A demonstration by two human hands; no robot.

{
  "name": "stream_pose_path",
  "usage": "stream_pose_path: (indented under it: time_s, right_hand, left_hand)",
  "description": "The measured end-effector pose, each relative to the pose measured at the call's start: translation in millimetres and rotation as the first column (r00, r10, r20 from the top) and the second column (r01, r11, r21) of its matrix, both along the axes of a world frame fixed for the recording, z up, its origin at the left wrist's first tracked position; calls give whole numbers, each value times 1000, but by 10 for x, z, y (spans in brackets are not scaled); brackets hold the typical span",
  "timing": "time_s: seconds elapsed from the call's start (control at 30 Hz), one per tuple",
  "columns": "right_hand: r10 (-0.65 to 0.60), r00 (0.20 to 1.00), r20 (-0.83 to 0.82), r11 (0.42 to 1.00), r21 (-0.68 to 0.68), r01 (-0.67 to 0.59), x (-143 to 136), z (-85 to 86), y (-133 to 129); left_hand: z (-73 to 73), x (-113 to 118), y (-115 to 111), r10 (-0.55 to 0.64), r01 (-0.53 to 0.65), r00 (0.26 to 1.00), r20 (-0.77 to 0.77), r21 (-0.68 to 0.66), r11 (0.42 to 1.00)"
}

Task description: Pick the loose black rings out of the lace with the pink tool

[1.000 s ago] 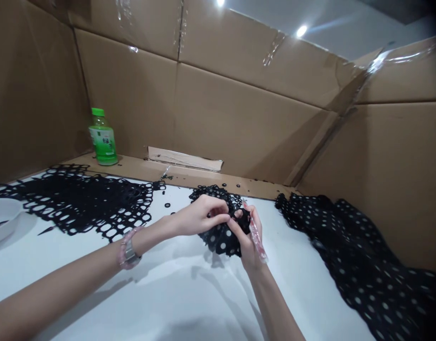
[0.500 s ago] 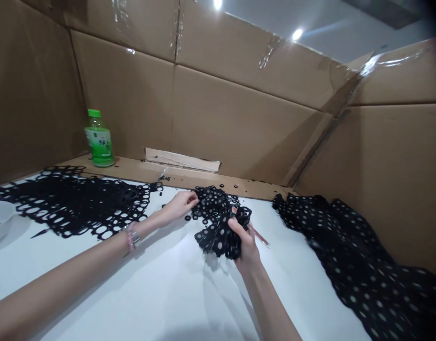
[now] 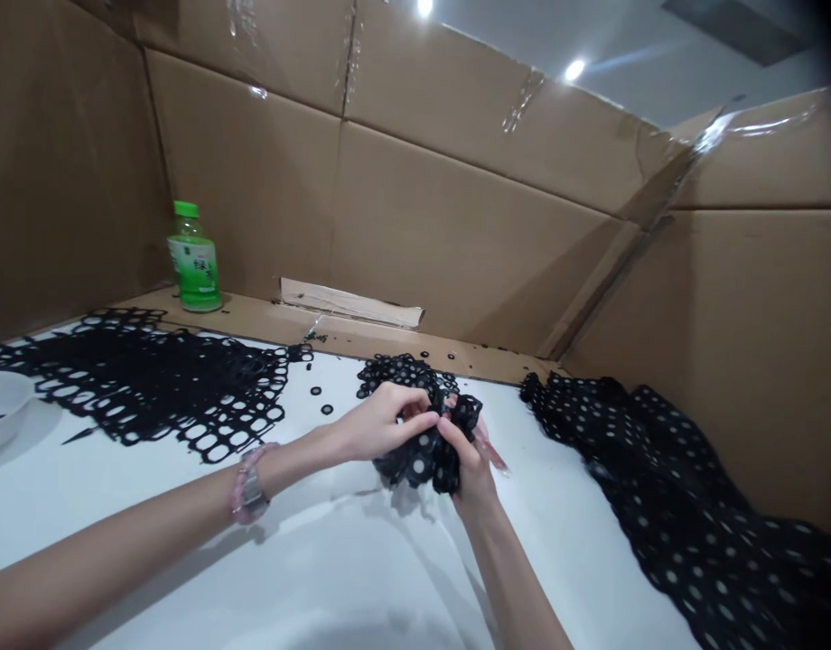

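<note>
My right hand (image 3: 471,465) is closed round a bunched piece of black fabric with pale dots (image 3: 421,465), held above the white tabletop. My left hand (image 3: 381,420) has its thumb and fingers drawn together against the fabric's upper edge, its thumb tip close to my right thumb. Whatever lies between those left fingertips is too small to make out. A pile of small black dotted rounds (image 3: 395,366) lies just behind my hands. Out past my right hand sticks a thin pinkish, see-through object (image 3: 495,454), mostly hidden.
Black netting full of round holes (image 3: 158,379) spreads over the left of the white table (image 3: 307,560). A white bowl (image 3: 9,406) stands at the left edge, a green bottle (image 3: 197,271) behind. Long dotted fabric (image 3: 659,487) lies right. Cardboard walls (image 3: 456,235) enclose the table.
My left hand has moved right, from the pile of rounds to the bunched fabric in my right hand. Two loose rounds now show on the table left of the pile. My right hand stays nearly in place.
</note>
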State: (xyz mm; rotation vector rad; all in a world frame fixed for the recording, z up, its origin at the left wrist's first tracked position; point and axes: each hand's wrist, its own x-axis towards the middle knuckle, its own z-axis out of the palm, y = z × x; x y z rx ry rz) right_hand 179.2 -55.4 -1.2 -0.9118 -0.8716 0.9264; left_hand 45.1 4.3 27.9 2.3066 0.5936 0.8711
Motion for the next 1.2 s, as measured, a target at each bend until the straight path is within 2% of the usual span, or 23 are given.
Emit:
stream_pose_path:
  time_s: [0.13, 0.23, 0.3, 0.43, 0.6, 0.67, 0.73, 0.83, 0.9, 0.97, 1.03, 1.1, 1.2]
  right_hand:
    - [-164, 930, 328, 985, 110, 134, 32, 31, 17]
    - [-169, 930, 327, 984, 110, 140, 49, 3, 30]
    - [-132, 952, 276, 990, 87, 112, 49, -26, 32]
    - [-60, 978, 199, 996, 78, 45, 33, -44, 14]
    - [-3, 1000, 3, 1000, 17, 3, -1, -5, 11]
    - [11, 989, -146, 1000, -27, -15, -25, -2, 33]
    - [-4, 962, -273, 997, -79, -18, -48, -14, 59]
    - [-14, 945, -327, 992, -120, -26, -53, -42, 86]
    - [-4, 957, -289, 994, -106, -28, -28, -51, 87]
    - [-15, 965, -260, 995, -98, -11, 5, -46, 76]
    - [-28, 962, -273, 995, -102, 0, 28, -34, 58]
    - [4, 958, -286, 994, -103, -35, 30, -25, 40]
    - [52, 958, -280, 991, -104, -84, 17, -33, 21]
  left_hand:
    - [13, -20, -17, 118, -122, 992, 35, 115, 986]
    - [35, -45, -3, 176, -181, 984, 41, 230, 956]
    - [46, -45, -11, 182, -188, 982, 47, 236, 953]
    - [39, -17, -35, 89, -90, 994, 60, 17, 996]
    - [-34, 6, 71, 15, 9, 989, 146, -164, 986]
    - [-89, 26, 148, 10, 55, 982, 188, -337, 940]
    - [-148, 55, 214, 14, 101, 975, 222, -498, 862]
    - [-211, 79, 292, 12, 131, 973, 231, -591, 796]
    - [-220, 50, 365, 26, 94, 979, 201, -563, 821]
    - [-213, -24, 476, 105, -34, 985, 135, -447, 894]
    - [-223, -118, 603, 214, -182, 974, 77, -299, 937]
    - [-282, -195, 703, 265, -256, 964, 26, -193, 947]
    - [-472, -242, 751, 289, -292, 956, -54, -60, 955]
